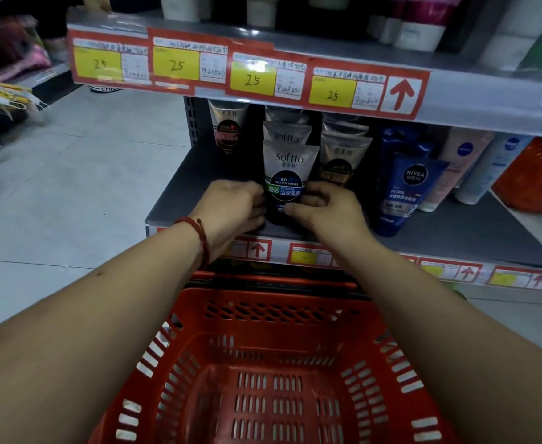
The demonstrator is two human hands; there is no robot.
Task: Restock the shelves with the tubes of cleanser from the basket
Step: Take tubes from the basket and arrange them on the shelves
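A silver and black Softto cleanser tube (287, 169) stands upright, cap down, at the front of a row on the grey shelf (180, 187). My left hand (234, 209) grips its lower left side and my right hand (322, 213) grips its lower right side. Two more Softto tubes (287, 133) stand behind it. The red basket (263, 373) sits below the shelf between my forearms, and I see no tubes inside it.
A dark-labelled tube (228, 129) stands at the back left, gold-labelled tubes (340, 161) to the right, then a blue Nivea Men tube (405, 193) and pale bottles (484, 168). The upper shelf's price-tag rail (250, 75) overhangs. Tiled floor (87, 174) lies to the left.
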